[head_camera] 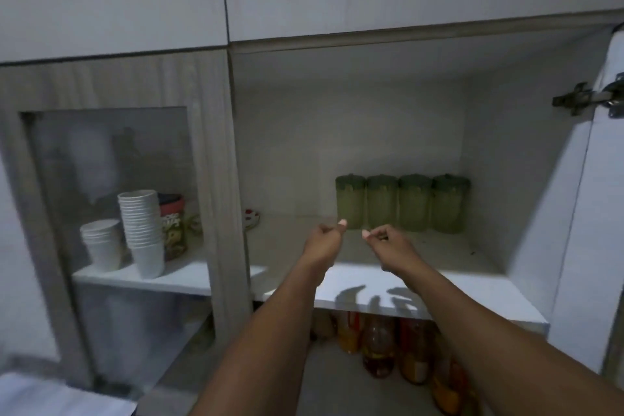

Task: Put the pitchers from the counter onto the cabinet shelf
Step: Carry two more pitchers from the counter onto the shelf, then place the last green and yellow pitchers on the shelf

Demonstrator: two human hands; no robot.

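Observation:
Several green pitchers (pixel 401 203) with green lids stand upright in a row at the back right of the white cabinet shelf (pixel 439 300). Both my arms reach up over the shelf's front part. My left hand (pixel 324 240) hovers just in front of the leftmost pitcher, fingers curled in and thumb up, holding nothing. My right hand (pixel 388 241) is beside it, fingers loosely curled and empty, a little short of the second pitcher. Neither hand touches a pitcher.
The open cabinet door (pixel 574 213) with its hinge (pixel 580 100) stands at the right. Stacks of white paper cups (pixel 140 230) and a printed tin (pixel 174 226) sit behind the glass door on the left. Bottles (pixel 378 344) stand on the level below the shelf.

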